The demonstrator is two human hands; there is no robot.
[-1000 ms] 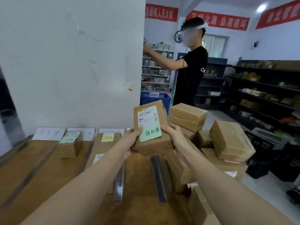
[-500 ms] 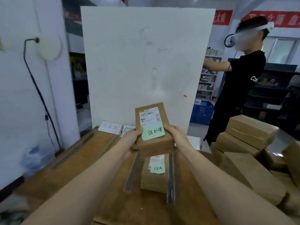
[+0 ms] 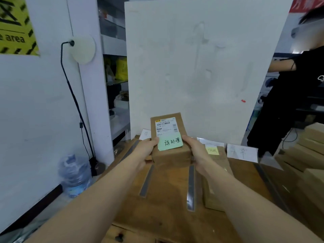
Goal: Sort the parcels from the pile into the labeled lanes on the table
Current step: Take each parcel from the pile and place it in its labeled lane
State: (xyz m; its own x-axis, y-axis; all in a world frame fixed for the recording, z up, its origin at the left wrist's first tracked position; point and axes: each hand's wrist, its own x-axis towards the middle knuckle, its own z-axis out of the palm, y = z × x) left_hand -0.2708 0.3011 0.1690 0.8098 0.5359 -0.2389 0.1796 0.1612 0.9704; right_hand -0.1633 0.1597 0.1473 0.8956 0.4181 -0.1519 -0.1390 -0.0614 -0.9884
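Partly hidden parcel (image 3: 169, 135) | left hand (image 3: 146, 151), right hand (image 3: 196, 152) grip sides

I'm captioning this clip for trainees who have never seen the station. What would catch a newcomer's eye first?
First, the brown parcel held up at centre between the left hand and right hand, a green handwritten note stuck below its shipping label. Behind it stands a big white board. Grey strips divide the wooden table into lanes, and another parcel lies to the right.

white board (image 3: 201, 67) upright | floor lamp (image 3: 82, 50) left | white wall (image 3: 35, 102)
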